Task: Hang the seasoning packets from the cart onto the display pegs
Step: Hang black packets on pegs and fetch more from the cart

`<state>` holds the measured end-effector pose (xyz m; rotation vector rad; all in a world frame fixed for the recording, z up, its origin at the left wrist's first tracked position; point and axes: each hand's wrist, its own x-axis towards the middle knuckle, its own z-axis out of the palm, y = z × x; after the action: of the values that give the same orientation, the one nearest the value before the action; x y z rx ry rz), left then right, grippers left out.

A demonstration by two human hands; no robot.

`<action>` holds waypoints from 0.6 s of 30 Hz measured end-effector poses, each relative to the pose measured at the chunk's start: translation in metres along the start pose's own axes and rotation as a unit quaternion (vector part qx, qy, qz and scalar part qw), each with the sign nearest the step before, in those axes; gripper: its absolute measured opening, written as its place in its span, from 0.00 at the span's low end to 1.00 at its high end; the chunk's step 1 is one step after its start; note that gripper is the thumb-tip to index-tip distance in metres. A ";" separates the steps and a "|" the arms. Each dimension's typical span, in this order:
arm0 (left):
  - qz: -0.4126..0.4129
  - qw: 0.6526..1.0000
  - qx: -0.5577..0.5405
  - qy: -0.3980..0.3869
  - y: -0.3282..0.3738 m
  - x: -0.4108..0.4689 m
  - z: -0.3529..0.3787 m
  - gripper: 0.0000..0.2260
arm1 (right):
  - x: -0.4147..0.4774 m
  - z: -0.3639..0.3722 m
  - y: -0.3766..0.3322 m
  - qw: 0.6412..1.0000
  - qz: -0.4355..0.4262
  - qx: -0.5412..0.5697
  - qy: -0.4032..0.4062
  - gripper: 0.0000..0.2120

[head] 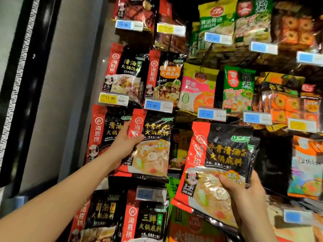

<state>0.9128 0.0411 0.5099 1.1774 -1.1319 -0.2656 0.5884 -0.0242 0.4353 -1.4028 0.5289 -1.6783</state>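
My left hand (125, 143) grips the left edge of a red-and-black seasoning packet (152, 147) held up against the display, just under the blue 13.50 price tag (158, 105). My right hand (244, 193) holds a stack of the same red-and-black packets (218, 154) by its lower right part, tilted and closer to me, in front of a dark gap in the rack. The peg behind the left packet is hidden by it. The cart is out of view.
Rows of hanging packets fill the rack: red-and-black ones (122, 74) on the left, yellow, pink and green ones (237, 88) in the middle, orange ones (286, 105) on the right. Price tags stick out on peg ends. A grey wall panel (70, 84) borders the left.
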 end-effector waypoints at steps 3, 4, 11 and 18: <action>-0.002 1.000 -0.001 -0.006 0.004 0.002 0.001 0.31 | 0.001 0.003 0.005 1.000 0.002 -0.008 0.003 0.43; -0.004 1.000 -0.001 -0.006 0.005 0.002 0.002 0.31 | 0.001 0.004 0.008 1.000 0.005 -0.009 0.009 0.50; -0.002 1.000 0.010 -0.013 0.011 0.006 0.001 0.29 | 0.005 0.002 0.014 1.000 0.021 0.003 -0.001 0.61; -0.049 0.998 0.021 -0.017 0.006 0.005 0.004 0.31 | 0.003 0.000 0.017 0.999 0.014 0.025 -0.016 0.63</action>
<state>0.9104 0.0377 0.5175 1.2713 -1.1146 -0.3393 0.5938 -0.0356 0.4237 -1.3790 0.4823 -1.6333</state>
